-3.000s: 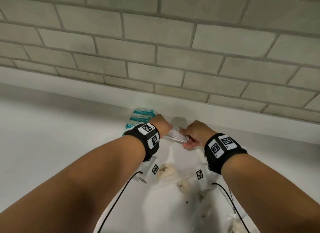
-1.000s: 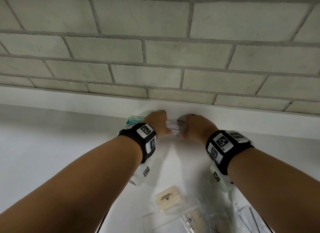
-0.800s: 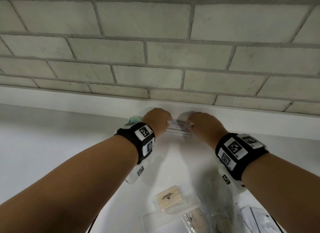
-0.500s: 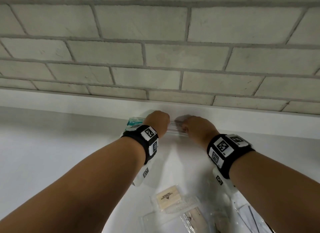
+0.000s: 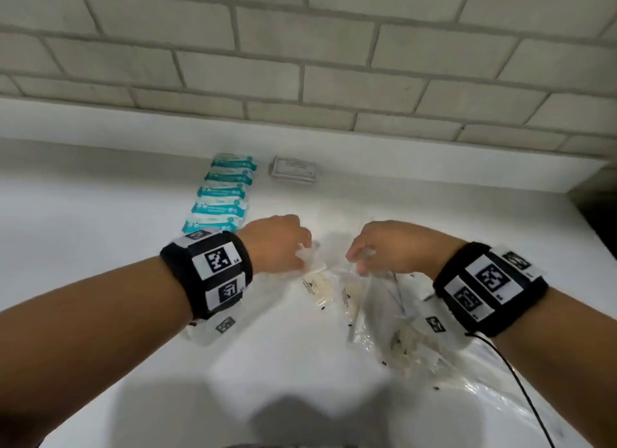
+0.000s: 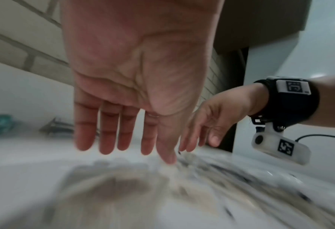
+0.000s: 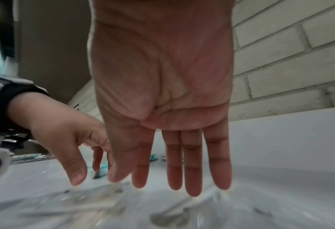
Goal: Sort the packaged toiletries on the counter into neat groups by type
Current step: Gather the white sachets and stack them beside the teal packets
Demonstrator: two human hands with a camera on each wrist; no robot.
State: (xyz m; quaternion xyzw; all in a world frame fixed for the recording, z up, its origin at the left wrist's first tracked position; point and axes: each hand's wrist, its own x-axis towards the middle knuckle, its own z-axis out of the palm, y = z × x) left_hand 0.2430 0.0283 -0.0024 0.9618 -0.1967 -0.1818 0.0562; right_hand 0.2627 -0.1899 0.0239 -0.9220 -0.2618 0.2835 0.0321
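Note:
Several teal-and-white packets [image 5: 222, 199] lie in a neat column on the white counter [image 5: 83, 230], with a small stack of clear flat packets [image 5: 293, 169] beside them by the back ledge. Nearer me lies a loose pile of clear-wrapped items [image 5: 384, 314], among them beige soap bars [image 5: 319, 285]. My left hand [image 5: 280, 244] hovers over the pile's left end, fingers straight and empty in the left wrist view [image 6: 123, 136]. My right hand [image 5: 384, 247] hovers over the pile's right side, its fingers [image 7: 192, 167] also straight and holding nothing.
A grey brick wall [image 5: 300, 64] rises behind a white ledge [image 5: 434, 167]. The counter's right edge [image 5: 594, 227] drops to a dark gap. A black cable [image 5: 521, 384] hangs from my right wristband over the pile.
Both hands let go of the clear packet stack at the back ledge and drew back toward me, and are now over the loose pile. My head tilted down.

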